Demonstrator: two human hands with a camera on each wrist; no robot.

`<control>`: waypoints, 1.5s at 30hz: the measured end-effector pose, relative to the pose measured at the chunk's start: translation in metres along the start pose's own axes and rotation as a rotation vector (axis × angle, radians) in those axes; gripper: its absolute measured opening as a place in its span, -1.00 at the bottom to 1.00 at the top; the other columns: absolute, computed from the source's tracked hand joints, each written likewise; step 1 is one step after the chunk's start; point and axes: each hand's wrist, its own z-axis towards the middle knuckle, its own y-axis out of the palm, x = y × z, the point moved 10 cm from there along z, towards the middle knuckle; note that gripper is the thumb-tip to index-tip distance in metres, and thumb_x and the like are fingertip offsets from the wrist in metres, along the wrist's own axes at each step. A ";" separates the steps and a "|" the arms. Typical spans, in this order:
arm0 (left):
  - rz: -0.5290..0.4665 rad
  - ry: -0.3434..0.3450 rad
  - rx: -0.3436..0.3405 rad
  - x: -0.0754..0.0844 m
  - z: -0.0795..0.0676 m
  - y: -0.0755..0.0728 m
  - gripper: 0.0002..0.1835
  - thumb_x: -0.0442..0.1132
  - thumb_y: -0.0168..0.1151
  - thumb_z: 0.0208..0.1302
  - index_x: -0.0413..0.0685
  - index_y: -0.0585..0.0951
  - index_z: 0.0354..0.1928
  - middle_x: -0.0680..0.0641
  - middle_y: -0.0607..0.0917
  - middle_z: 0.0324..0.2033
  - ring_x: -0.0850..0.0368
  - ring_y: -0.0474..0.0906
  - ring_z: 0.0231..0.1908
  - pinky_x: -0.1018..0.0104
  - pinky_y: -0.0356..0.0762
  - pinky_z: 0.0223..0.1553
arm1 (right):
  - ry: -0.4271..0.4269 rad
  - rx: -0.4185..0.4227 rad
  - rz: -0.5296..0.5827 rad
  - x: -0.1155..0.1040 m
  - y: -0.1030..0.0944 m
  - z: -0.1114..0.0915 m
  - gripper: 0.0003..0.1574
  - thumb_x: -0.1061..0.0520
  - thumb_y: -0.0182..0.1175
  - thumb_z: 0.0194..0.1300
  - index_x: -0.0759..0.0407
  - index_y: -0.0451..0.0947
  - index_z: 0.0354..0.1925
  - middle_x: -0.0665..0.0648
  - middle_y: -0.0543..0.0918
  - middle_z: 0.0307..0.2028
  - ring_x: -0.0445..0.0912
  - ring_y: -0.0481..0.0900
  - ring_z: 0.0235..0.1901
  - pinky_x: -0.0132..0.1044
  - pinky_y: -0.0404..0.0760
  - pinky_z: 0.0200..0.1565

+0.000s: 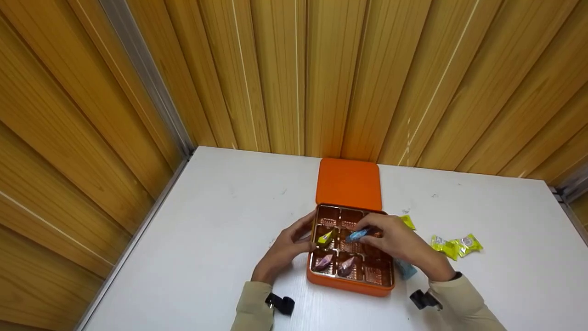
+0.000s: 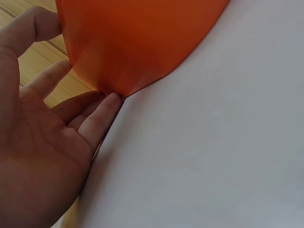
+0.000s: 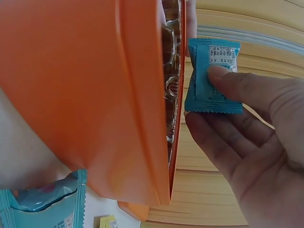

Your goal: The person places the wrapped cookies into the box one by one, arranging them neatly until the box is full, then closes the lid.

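An orange box (image 1: 351,286) with a brown tray of square compartments sits on the table. My left hand (image 1: 284,250) rests against its left side; in the left wrist view its extended fingers (image 2: 102,116) touch the orange wall. Over the middle compartment, my right hand (image 1: 398,236) pinches a blue wrapped candy (image 3: 198,83) between thumb and fingers. A yellow candy (image 1: 325,238) stands tilted in the middle-row left compartment. Two pinkish candies, one at left (image 1: 323,262) and one in the middle (image 1: 347,265), occupy the front row. The right hand partly hides the right-hand compartments.
Behind the box lies a flat orange lid (image 1: 349,183). To the right are yellow wrapped candies (image 1: 467,245), one partly hidden behind the right hand. Another blue packet (image 1: 406,270) lies against the box's right side. Wood-patterned panels (image 1: 321,82) border the white table (image 1: 220,207).
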 end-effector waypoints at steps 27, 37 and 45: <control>0.026 -0.003 -0.014 -0.001 0.000 0.001 -0.12 -0.39 0.33 0.33 0.20 0.29 0.66 -0.02 0.40 0.54 -0.04 0.35 0.48 0.11 0.39 0.46 | -0.092 -0.065 -0.024 -0.009 0.013 0.006 -0.70 0.37 0.43 0.33 0.19 0.72 0.01 0.05 0.77 -0.07 0.04 0.73 -0.03 -0.04 0.77 0.04; 0.019 -0.004 -0.007 -0.001 -0.002 -0.001 -0.13 -0.34 0.35 0.35 0.18 0.29 0.66 -0.04 0.39 0.54 -0.06 0.33 0.50 0.08 0.36 0.48 | -0.089 -0.059 -0.038 -0.008 0.016 0.007 -0.71 0.36 0.44 0.32 0.17 0.72 -0.01 0.02 0.77 -0.08 -0.03 0.72 -0.08 -0.09 0.78 0.02; 0.037 -0.035 0.000 -0.002 -0.002 0.000 -0.13 -0.32 0.34 0.33 0.30 0.31 0.65 0.07 0.41 0.53 0.00 0.35 0.48 0.06 0.38 0.47 | -0.073 -0.064 -0.057 -0.008 0.019 0.007 -0.70 0.36 0.43 0.33 0.15 0.72 0.00 0.05 0.78 -0.03 0.01 0.72 -0.03 0.01 0.76 0.07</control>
